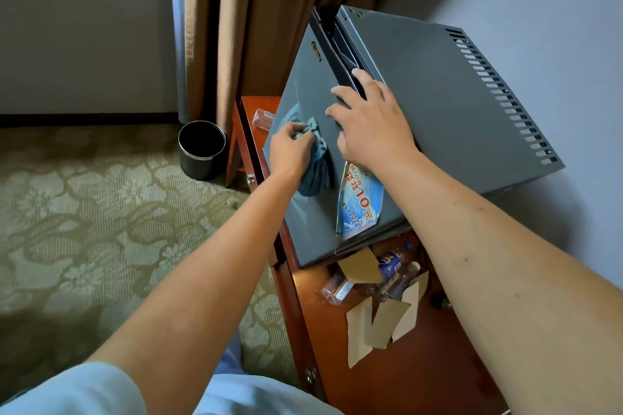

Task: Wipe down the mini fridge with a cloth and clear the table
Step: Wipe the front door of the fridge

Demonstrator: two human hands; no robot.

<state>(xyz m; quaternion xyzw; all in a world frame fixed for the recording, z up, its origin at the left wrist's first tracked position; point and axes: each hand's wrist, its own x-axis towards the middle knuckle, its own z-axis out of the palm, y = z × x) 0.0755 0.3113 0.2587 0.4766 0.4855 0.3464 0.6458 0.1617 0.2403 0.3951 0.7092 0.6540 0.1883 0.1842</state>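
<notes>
A grey mini fridge stands on a reddish wooden table against the wall. My left hand grips a blue cloth bunched against the fridge door. My right hand rests on the fridge's top front edge, fingers spread and straight near the door's dark upper rim. A blue and white sticker with red print peels off the door just right of the cloth.
Empty plastic bottles and torn brown paper scraps lie on the table below the fridge. Another clear bottle lies behind the fridge's left side. A black waste bin stands on the patterned carpet by the brown curtains.
</notes>
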